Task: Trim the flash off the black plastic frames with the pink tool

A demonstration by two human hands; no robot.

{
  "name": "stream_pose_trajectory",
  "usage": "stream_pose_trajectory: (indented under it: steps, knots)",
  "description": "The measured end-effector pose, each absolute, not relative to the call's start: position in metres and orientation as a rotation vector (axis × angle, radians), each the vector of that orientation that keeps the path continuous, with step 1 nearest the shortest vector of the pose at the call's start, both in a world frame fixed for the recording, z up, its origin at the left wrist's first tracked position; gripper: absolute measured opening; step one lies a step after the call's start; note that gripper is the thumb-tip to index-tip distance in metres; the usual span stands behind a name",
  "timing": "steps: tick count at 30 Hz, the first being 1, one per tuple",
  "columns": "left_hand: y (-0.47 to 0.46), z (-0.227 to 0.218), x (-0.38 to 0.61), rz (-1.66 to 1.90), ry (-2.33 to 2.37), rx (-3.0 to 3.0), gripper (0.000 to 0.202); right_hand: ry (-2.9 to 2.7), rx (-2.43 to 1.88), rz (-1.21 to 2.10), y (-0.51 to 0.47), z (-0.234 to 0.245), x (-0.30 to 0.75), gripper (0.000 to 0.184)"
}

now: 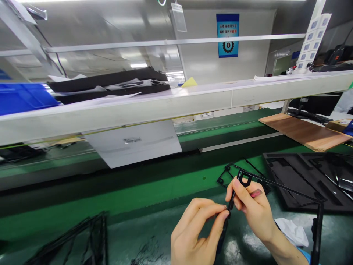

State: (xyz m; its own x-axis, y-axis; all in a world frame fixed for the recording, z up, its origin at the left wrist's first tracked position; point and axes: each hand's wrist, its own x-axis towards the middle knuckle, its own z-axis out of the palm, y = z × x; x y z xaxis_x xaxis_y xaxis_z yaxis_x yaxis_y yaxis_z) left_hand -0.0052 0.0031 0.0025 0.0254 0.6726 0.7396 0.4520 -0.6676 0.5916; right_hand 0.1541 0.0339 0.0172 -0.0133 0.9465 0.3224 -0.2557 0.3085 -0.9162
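A thin black plastic frame (284,187) is held up above the green bench, tilted, with one long side running off to the right. My right hand (255,206) grips it near a corner, thumb on the near face and fingers behind. Lower down on the same side, my left hand (198,230) pinches the frame's edge between thumb and fingertips. Whether a small piece sits in that pinch is hidden. Behind my right hand lies another black frame (227,168) on the bench.
Several black frames (103,235) are stacked at lower left, beside dark thin scraps (146,254). On the right are a black tray (278,198) with parts, a white cloth (293,232) and a wooden board (306,132). A white shelf (193,105) spans the bench above a grey panel (138,143).
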Motion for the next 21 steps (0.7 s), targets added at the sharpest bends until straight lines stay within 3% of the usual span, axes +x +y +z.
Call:
stream_pose_trajectory:
  steps: [12,21]
  knots:
    - [-0.0005,0.004,-0.0026,1.708,1.155,2.143,0.015,-1.158,-0.757,1.204,0.0302,0.0154,0.1551,0.063]
    - [0.0009,0.0117,-0.0107,1.689,1.212,2.075,0.018,-1.216,-0.843,1.079,0.0318,0.0183,0.1542,0.065]
